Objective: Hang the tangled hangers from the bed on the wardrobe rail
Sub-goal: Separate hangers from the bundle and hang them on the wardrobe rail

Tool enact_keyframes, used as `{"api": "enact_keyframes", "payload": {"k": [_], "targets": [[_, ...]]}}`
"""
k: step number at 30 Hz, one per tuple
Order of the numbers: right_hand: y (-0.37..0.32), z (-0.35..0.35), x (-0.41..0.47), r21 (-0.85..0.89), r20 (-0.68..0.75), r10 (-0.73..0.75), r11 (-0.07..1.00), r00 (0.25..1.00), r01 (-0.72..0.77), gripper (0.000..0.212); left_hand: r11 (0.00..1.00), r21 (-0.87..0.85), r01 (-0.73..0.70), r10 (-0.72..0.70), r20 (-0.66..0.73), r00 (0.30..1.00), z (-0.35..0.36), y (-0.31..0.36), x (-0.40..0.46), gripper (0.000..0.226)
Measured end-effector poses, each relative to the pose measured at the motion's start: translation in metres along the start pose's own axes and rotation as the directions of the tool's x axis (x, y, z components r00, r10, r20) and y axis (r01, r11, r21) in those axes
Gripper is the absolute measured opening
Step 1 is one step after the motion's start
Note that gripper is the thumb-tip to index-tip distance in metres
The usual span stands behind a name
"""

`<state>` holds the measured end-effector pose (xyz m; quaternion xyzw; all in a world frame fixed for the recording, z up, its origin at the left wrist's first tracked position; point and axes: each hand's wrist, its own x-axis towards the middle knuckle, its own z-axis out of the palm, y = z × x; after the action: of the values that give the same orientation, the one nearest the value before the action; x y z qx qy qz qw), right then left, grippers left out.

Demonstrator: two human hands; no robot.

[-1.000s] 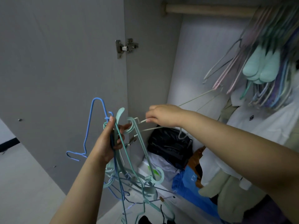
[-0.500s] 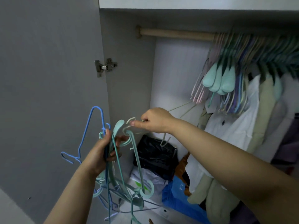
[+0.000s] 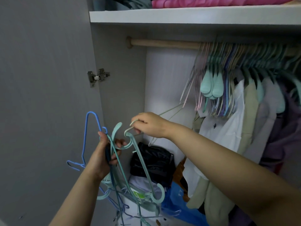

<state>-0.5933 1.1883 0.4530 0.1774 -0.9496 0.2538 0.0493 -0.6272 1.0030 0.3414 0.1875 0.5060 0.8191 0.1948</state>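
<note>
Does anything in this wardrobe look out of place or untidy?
Yes. Clothes and a black bag lie heaped on the wardrobe floor instead of hanging. The left hand holds a tangled bunch of hangers.

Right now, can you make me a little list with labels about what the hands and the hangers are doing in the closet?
left hand: grips a tangled bunch of hangers, teal and blue
right hand: pinches the hook of one pale thin hanger, beside the bunch
rail: wooden, bare at its left end
hung hangers: crowded on the rail's right part, some with clothes
wardrobe door: open, on the left
shelf: above the rail, folded pink fabric on it
wardrobe floor: bags and clothes piled up
</note>
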Motion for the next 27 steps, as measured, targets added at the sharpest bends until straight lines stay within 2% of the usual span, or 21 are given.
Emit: {"api": "enact_keyframes", "payload": {"k": [4,7,11,15,22,27], "targets": [[-0.004,-0.005,-0.001,-0.035,-0.071,-0.003,0.999,0.997,0.001,0.047,0.999,-0.027,-0.041,0.041,0.019,0.999,0.009,0.005,0.004,0.077],[-0.006,-0.01,0.005,-0.079,-0.13,-0.001,0.997,0.991,-0.009,0.043,0.999,-0.012,-0.047,0.047,0.01,0.999,0.017,0.008,0.009,0.083],[-0.002,-0.015,0.019,-0.121,-0.096,0.105,0.986,0.99,-0.117,0.032,0.999,-0.033,-0.025,0.025,0.002,1.0,0.025,0.005,0.014,0.088],[0.0,-0.021,0.02,-0.15,-0.104,0.116,0.98,0.988,-0.131,0.031,0.998,-0.049,-0.05,0.05,-0.009,0.999,0.025,0.002,0.017,0.088],[0.007,-0.022,0.005,-0.215,-0.269,-0.039,0.976,0.962,-0.021,0.019,1.0,-0.011,-0.027,0.027,-0.008,1.0,0.026,-0.006,0.019,0.091],[0.007,-0.01,0.002,-0.345,-0.169,-0.117,0.937,0.979,0.052,0.028,1.0,-0.015,-0.004,0.004,-0.028,1.0,0.031,-0.013,0.018,0.086]]}}
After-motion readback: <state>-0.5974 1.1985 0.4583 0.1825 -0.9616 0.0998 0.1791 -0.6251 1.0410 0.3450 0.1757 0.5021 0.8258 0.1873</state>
